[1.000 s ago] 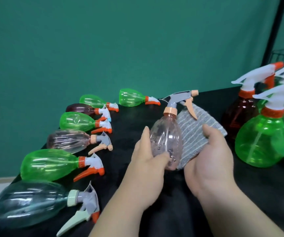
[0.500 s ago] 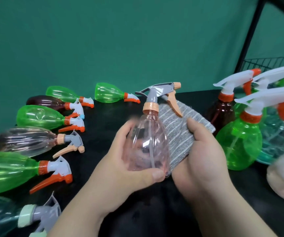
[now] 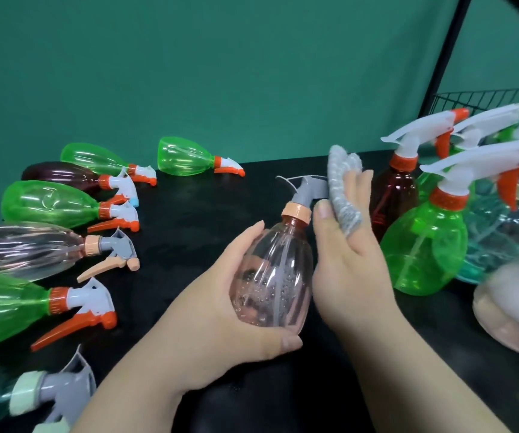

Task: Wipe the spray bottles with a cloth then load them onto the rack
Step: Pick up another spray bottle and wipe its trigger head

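My left hand (image 3: pixel 220 304) grips the body of a clear pink spray bottle (image 3: pixel 275 276) with a peach collar and grey trigger head, held upright over the black table (image 3: pixel 189 214). My right hand (image 3: pixel 350 257) holds a grey striped cloth (image 3: pixel 342 189) folded over the bottle's trigger head, thumb on one side, fingers on the other. The nozzle tip is hidden by the cloth. A black wire rack (image 3: pixel 483 98) shows at the upper right.
Several spray bottles lie on their sides along the left, among them green ones (image 3: pixel 51 204) and a clear pink one (image 3: pixel 30 251). Upright bottles crowd the right: a green one (image 3: pixel 430 245), a brown one (image 3: pixel 392 195), a teal one (image 3: pixel 502 239). A blurred pale object (image 3: pixel 514 307) sits at the right edge.
The cloth has moved from the bottle's side up onto the trigger head, with my right hand rising. My left hand has kept hold of the bottle's body. The camera has swung right.
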